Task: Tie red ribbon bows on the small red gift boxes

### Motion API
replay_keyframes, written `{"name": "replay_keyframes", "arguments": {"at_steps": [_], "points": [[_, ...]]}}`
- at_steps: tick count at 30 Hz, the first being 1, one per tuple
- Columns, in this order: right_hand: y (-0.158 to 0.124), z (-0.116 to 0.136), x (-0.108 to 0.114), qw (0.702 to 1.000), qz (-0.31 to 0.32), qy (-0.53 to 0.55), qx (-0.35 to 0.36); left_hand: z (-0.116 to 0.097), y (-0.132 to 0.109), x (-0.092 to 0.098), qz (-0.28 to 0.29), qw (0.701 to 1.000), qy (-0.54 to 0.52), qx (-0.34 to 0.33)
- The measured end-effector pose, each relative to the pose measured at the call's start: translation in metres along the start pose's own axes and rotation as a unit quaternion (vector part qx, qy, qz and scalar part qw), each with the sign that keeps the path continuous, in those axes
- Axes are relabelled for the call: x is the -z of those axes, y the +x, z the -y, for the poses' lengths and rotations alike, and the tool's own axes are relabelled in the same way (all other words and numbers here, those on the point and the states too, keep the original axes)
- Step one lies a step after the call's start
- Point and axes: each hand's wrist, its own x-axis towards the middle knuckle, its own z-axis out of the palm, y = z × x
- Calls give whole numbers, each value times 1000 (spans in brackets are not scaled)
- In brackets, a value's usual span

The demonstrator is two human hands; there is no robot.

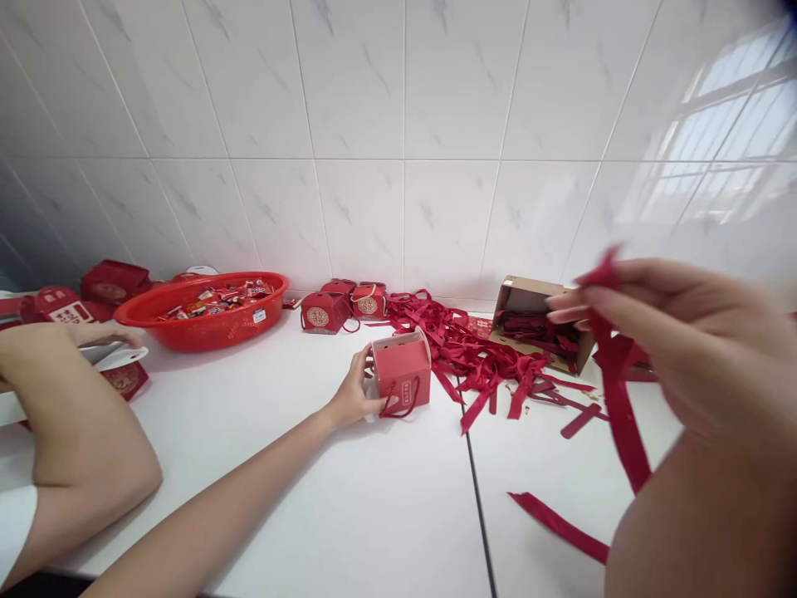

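My left hand (pixel 354 389) reaches across the white table and grips a small red gift box (pixel 403 378) from its left side. The box has a cord handle hanging over its front, and its top flaps stand up, pale on the inside. My right hand (pixel 672 332), close to the camera, pinches a dark red ribbon (pixel 616 407) between thumb and fingers. The ribbon hangs down past the palm, and its end is partly hidden behind the wrist. A heap of red ribbons (pixel 436 332) lies just beyond the box.
A red basin (pixel 205 320) holds wrapped sweets. Several closed red boxes (pixel 325 313) stand by the tiled wall. A cardboard box (pixel 541 320) with dark red strips lies at the back right. Another person's arm (pixel 93 423) rests at left, beside another box (pixel 128 378).
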Motion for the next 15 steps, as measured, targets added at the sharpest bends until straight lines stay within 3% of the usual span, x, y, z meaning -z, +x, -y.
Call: {"name": "replay_keyframes", "arguments": {"at_steps": [2, 4, 8, 11, 15], "points": [[11, -3, -13, 992, 88, -45, -74, -6, -1, 2, 59, 997, -54, 7], [25, -18, -26, 966, 206, -90, -128, -11, 0, 7, 131, 984, -122, 22], [45, -61, -47, 897, 399, -109, -158, -17, 2, 17, 253, 928, -260, 88], [49, -82, -58, 868, 466, -83, -153, -14, 4, 24, 279, 896, -313, 144], [47, -88, -69, 846, 512, -6, -149, -6, 6, 27, 278, 882, -338, 177]]}}
